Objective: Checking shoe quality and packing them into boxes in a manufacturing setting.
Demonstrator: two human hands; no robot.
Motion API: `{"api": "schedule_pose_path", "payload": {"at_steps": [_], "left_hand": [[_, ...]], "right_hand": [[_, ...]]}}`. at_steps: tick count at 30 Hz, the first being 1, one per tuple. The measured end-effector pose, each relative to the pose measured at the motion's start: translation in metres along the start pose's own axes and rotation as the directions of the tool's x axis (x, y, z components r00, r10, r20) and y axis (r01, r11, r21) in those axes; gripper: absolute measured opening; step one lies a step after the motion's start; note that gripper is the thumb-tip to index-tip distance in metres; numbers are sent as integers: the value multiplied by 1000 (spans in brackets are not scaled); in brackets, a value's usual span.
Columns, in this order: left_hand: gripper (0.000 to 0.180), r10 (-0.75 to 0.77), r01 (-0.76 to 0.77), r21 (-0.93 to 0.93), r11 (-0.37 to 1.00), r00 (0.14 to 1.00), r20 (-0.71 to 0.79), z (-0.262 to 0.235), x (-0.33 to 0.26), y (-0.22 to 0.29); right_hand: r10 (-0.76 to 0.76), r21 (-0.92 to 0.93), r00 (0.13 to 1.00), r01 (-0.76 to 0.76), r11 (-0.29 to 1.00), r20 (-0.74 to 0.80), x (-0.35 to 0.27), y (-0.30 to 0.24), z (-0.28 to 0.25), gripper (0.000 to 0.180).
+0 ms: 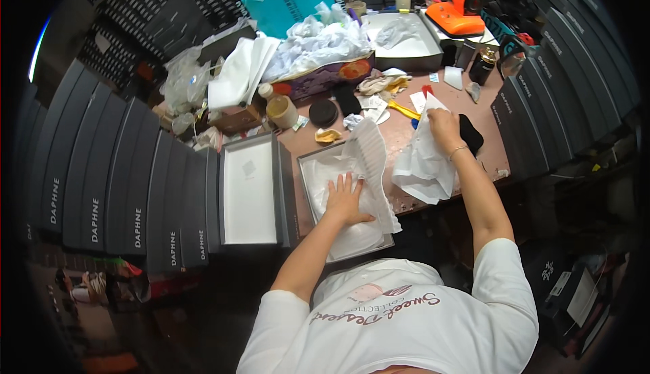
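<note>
My left hand (pixel 347 201) lies flat with its fingers spread on white wrapping paper (pixel 318 179) inside a shallow grey box (pixel 303 171). What lies under that paper is hidden. A pleated white sheet (pixel 371 147) stands up along the box's right side, beside my left thumb. To the right, my right hand (pixel 443 130) is closed on the upper part of a crumpled white sheet of paper (pixel 421 167), which hangs down toward the table's front edge. A black cloth-like thing (pixel 470 136) lies just right of that hand.
An open box with a white inside (pixel 250 191) stands left of my box. Stacked dark boxes (pixel 122 178) line the left, others (pixel 542 103) the right. Farther back are a jar (pixel 279 108), a round black tin (pixel 323 112), a crumpled paper heap (pixel 321 46) and an orange device (pixel 460 12).
</note>
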State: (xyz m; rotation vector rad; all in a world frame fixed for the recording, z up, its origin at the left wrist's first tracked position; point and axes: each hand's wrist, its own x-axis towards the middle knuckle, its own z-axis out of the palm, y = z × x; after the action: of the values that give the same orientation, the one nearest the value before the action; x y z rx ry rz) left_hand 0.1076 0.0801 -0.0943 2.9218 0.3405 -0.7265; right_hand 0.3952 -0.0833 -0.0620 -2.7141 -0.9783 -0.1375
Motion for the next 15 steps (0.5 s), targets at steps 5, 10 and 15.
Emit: {"api": "schedule_pose_path", "payload": {"at_steps": [5, 10, 15], "left_hand": [[123, -13, 13, 8, 1000, 1000, 16, 8, 4, -4], [123, -30, 31, -59, 998, 999, 18, 11, 2, -8], [122, -29, 29, -63, 998, 1000, 10, 1, 1, -3]], "right_hand": [[-485, 419, 825, 565, 711, -290, -32, -118, -81, 34], [-572, 281, 809, 522, 805, 134, -41, -108, -94, 70], [-536, -274, 842, 529, 803, 57, -83, -59, -50, 52]]}}
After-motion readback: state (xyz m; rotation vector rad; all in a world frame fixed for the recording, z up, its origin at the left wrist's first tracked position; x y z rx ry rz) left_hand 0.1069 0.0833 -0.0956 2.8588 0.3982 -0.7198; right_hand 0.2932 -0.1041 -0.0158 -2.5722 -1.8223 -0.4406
